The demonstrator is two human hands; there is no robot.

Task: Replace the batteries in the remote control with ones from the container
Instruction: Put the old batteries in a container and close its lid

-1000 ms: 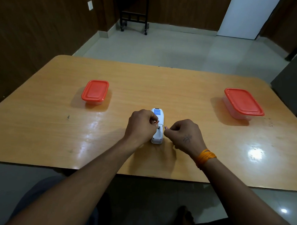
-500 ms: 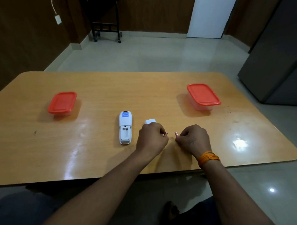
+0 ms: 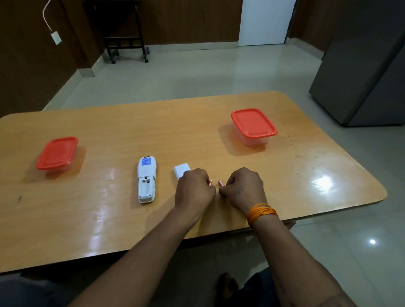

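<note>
The white remote control point(image 3: 146, 179) lies face down on the wooden table point(image 3: 101, 218), its battery bay open and empty. Its white cover point(image 3: 181, 170) lies just right of it, partly hidden by my left hand point(image 3: 193, 190). That hand is curled around a small copper-coloured battery point(image 3: 210, 183). My right hand point(image 3: 243, 190), close beside it, pinches another battery point(image 3: 221, 183). Two clear containers with red lids stand closed: one at the left point(image 3: 57, 153), one at the far right point(image 3: 253, 126).
The table's front edge runs just under my forearms, and its rounded right corner point(image 3: 378, 193) is near. A grey cabinet point(image 3: 372, 68) stands on the floor to the right, a dark wheeled stand point(image 3: 123, 27) by the far wall.
Both hands came off the remote, each with a battery, and now sit to its right. The view swung right; the cover now shows beside the remote.
</note>
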